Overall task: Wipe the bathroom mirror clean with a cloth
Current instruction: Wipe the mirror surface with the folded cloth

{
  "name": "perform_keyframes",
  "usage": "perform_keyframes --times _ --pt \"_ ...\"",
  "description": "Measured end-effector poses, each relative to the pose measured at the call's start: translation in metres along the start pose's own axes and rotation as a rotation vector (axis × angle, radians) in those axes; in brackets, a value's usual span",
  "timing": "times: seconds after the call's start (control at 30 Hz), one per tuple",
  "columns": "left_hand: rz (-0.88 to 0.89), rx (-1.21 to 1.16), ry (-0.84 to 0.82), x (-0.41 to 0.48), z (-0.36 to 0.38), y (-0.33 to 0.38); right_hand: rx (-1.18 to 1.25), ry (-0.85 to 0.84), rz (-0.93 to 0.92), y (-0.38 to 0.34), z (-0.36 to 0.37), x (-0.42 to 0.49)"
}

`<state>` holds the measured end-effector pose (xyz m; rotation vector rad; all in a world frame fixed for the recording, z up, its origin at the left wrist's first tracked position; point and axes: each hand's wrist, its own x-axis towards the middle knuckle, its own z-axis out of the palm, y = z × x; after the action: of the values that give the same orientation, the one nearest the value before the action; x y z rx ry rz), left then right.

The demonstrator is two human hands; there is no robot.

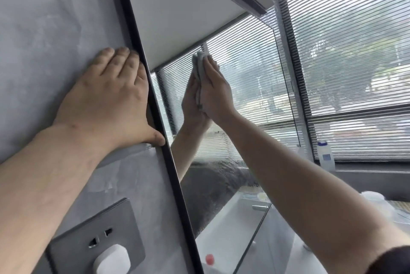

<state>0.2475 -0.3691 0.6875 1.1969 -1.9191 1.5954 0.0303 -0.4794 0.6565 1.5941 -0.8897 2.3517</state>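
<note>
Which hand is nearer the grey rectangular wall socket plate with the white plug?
Left. The left hand lies flat on the grey wall above the grey socket plate, against the black mirror frame; the right hand is farther, pressing a grey cloth on the mirror glass.

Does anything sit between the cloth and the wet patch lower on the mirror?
Nothing visible does. The right hand presses the cloth flat on the mirror, and the glass down to the wet patch is bare. The left hand rests on the wall and the frame, off the glass.
</note>
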Motion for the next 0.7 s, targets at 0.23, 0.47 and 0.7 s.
perform_keyframes --times 0.23,0.47,0.7 --pt "-0.004 0.004 -0.034 -0.002 -0.002 0.0 -0.064 0.161 0.374 0.084 -0.056 -0.043" --pt "-0.003 -0.004 -0.03 -0.002 -0.003 0.001 -0.029 0.312 0.746 0.135 -0.098 -0.117" --pt "0.005 -0.006 -0.062 -0.001 -0.006 0.001 -0.057 0.151 0.562 0.079 -0.064 -0.061"
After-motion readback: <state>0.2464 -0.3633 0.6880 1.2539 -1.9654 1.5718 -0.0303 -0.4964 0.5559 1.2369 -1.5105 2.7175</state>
